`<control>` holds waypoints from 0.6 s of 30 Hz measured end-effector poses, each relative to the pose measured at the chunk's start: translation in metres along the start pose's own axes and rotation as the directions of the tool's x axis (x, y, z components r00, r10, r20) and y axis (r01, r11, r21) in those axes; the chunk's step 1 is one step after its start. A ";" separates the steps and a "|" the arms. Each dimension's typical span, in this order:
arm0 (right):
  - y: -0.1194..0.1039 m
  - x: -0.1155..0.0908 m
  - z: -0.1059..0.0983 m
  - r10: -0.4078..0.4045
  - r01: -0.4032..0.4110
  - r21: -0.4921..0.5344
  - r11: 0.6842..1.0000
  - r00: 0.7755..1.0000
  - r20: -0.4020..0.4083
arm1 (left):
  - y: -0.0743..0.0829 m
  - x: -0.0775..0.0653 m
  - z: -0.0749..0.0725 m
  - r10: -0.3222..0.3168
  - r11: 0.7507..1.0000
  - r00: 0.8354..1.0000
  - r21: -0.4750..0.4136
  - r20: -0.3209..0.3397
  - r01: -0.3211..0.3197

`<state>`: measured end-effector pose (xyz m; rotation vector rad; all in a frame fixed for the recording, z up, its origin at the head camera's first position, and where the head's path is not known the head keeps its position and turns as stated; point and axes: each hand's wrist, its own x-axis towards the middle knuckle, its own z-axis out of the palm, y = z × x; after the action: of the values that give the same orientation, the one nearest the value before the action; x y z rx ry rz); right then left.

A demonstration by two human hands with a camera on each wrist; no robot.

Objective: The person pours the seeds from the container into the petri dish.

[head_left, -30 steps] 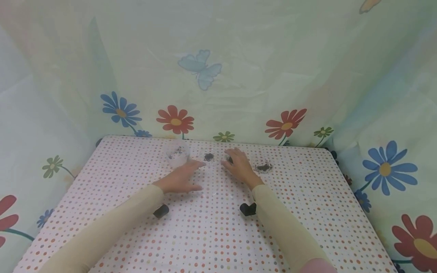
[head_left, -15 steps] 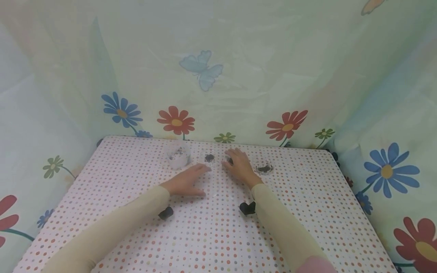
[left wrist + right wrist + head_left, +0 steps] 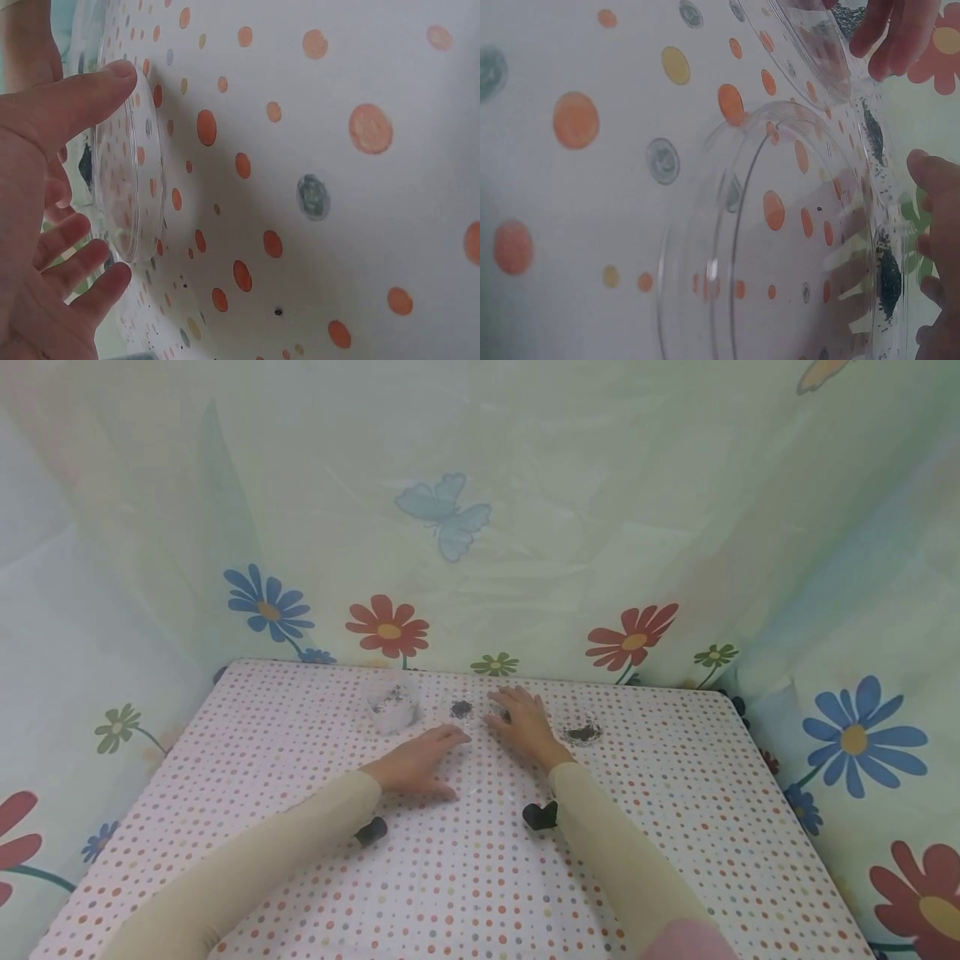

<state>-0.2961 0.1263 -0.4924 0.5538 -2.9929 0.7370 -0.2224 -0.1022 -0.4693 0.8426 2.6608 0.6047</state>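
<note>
A clear round dish [image 3: 124, 187] lies on the dotted cloth, low and see-through. My left hand [image 3: 415, 762] is spread beside it; in the left wrist view the thumb overlaps the near rim and the fingertips reach the other side. My right hand [image 3: 525, 725] is farther back, its thumb and index finger on either side of dark granules [image 3: 506, 716], partly hidden by the hand. Another clear dish [image 3: 735, 240] fills the middle of the right wrist view. To the left of the right hand sits a small heap of dark granules [image 3: 461, 709].
A clear bowl [image 3: 393, 710] with whitish contents and dark specks stands at the back left. Right of my right hand is a dish of dark granules [image 3: 582, 733]. A floral curtain [image 3: 540, 527] hangs behind the dotted table [image 3: 465, 893].
My left hand has moved right and slightly nearer, away from the bowl. My right hand has stayed almost in place by the granules.
</note>
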 end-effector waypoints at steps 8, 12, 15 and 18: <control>-0.002 0.002 0.002 0.005 -0.005 -0.033 0.999 1.000 0.005 | 0.001 0.000 0.003 -0.046 0.999 0.998 -0.004 0.032 0.046; -0.001 0.004 0.004 0.014 -0.013 -0.052 0.999 1.000 0.020 | -0.001 0.001 0.005 -0.052 0.999 0.998 0.009 0.038 0.051; -0.001 0.004 0.006 0.006 -0.005 -0.057 0.998 1.000 0.019 | -0.003 0.002 0.007 -0.062 0.998 0.997 0.010 0.044 0.062; -0.001 0.005 0.006 -0.007 0.008 -0.058 0.998 1.000 0.005 | -0.003 0.001 0.007 -0.068 0.998 0.997 0.006 0.045 0.068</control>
<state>-0.2998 0.1216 -0.4969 0.5650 -3.0042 0.6474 -0.2221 -0.1015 -0.4765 0.7549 2.6389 0.5560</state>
